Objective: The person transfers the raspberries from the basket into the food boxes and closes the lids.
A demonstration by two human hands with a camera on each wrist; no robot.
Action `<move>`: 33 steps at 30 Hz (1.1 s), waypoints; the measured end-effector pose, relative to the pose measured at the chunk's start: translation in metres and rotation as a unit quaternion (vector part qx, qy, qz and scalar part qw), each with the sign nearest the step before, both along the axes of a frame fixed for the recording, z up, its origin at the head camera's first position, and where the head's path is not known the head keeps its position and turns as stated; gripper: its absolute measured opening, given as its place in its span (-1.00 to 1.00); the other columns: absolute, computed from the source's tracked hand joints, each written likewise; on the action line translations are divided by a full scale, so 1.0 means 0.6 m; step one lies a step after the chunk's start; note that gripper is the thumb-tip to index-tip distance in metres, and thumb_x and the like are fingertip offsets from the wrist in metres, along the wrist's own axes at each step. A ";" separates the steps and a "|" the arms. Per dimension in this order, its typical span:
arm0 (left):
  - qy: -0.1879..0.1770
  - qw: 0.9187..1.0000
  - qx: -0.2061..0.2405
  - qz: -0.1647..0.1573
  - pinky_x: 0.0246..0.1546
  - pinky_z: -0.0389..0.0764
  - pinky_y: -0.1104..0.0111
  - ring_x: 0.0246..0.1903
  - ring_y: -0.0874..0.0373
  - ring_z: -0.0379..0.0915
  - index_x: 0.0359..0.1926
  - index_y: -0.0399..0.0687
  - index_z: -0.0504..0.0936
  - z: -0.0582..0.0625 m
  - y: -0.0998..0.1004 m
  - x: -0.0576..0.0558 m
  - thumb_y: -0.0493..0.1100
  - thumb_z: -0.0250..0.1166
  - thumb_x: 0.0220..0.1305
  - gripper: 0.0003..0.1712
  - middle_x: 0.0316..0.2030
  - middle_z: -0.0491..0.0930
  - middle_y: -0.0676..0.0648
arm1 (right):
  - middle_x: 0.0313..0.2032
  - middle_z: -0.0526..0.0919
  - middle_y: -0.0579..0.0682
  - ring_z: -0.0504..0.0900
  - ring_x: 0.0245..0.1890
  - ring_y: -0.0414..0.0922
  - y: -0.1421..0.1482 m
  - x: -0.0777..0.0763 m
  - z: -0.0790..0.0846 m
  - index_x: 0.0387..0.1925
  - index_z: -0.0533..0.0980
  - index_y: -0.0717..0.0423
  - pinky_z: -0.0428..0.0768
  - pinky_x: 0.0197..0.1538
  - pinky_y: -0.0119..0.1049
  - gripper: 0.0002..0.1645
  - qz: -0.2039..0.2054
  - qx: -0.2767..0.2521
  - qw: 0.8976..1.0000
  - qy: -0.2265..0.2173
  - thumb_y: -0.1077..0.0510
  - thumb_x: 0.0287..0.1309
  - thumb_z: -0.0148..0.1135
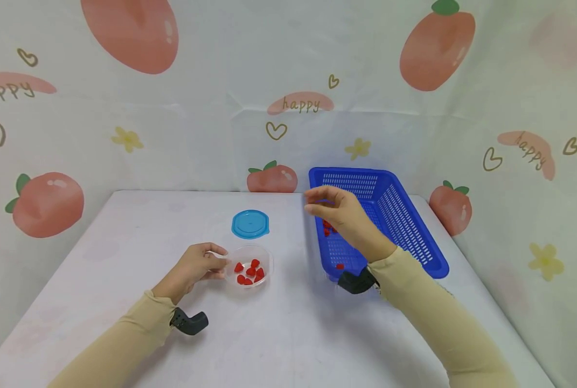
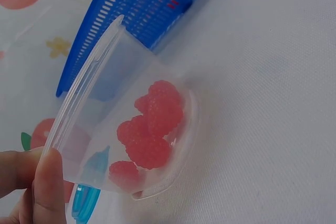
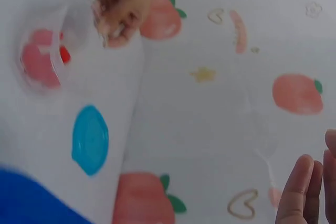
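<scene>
My left hand (image 1: 196, 269) pinches the rim of a clear round plastic tub (image 1: 268, 263) between thumb and fingers. Several red raspberries (image 2: 163, 114) lie on the tub's bottom, which appears to rest on the table. Above the left side of a blue slotted basket (image 1: 411, 226), my right hand (image 1: 339, 215) hovers with its fingers extended and thumb apart, holding nothing. More red raspberries (image 1: 326, 232) are in the basket, partly hidden by that hand. One red piece (image 1: 340, 266) shows near the basket's front end.
A blue lid (image 1: 250, 224) lies flat on the white table (image 1: 172, 221), just behind the tub. Behind the table hangs a white cloth (image 1: 196, 145) printed with fruit, hearts and flowers. The basket stands at the table's right side.
</scene>
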State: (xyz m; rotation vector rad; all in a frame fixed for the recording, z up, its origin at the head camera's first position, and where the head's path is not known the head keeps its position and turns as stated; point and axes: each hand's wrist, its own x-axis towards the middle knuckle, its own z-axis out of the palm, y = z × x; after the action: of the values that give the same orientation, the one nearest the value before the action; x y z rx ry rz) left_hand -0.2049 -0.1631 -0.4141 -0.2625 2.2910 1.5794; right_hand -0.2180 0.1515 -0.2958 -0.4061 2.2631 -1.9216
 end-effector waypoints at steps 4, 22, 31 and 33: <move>-0.002 1.000 0.001 0.001 -0.40 0.66 0.46 -0.48 0.15 0.50 0.08 -0.29 0.46 0.001 0.000 0.001 -0.20 0.31 0.26 -0.58 -0.42 0.58 -0.08 | -0.07 0.56 -0.10 0.56 0.01 -0.13 0.034 -0.026 0.021 -0.02 0.54 0.05 0.56 0.11 -0.43 -0.72 -0.015 -0.025 1.000 -0.012 0.21 0.23 0.27; -0.004 1.000 -0.006 0.001 -0.39 0.66 0.45 -0.48 0.14 0.50 0.08 -0.29 0.46 0.003 0.001 0.002 -0.20 0.30 0.26 -0.58 -0.43 0.57 -0.09 | -0.05 0.51 -0.12 0.53 0.01 -0.22 0.150 -0.156 -0.024 0.19 0.40 0.24 0.50 0.25 -0.19 -0.50 -0.102 0.048 0.994 0.005 0.13 0.28 0.22; -0.003 1.000 -0.002 0.002 -0.40 0.66 0.46 -0.49 0.14 0.50 0.07 -0.29 0.46 0.005 0.001 0.003 -0.20 0.31 0.25 -0.58 -0.43 0.57 -0.09 | 0.29 0.35 0.29 0.40 0.25 0.16 0.180 -0.179 -0.087 0.27 0.31 0.37 0.41 0.32 -0.01 -0.43 -0.100 0.146 0.983 -0.056 0.19 0.32 0.16; -0.004 1.000 -0.002 0.003 -0.41 0.66 0.46 -0.50 0.15 0.50 0.06 -0.28 0.47 0.005 0.001 0.003 -0.21 0.32 0.25 -0.59 -0.44 0.57 -0.08 | 0.28 0.35 0.30 0.39 0.27 0.20 0.184 -0.178 -0.093 0.27 0.31 0.37 0.41 0.31 0.01 -0.44 -0.099 0.161 0.980 -0.067 0.20 0.33 0.15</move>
State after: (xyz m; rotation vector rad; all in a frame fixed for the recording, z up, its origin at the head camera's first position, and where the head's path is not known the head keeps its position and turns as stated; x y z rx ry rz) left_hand -0.2030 -0.1623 -0.4113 -0.2765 2.2900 1.5736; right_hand -0.3250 0.2621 -0.3518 -0.0115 2.5408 -1.5595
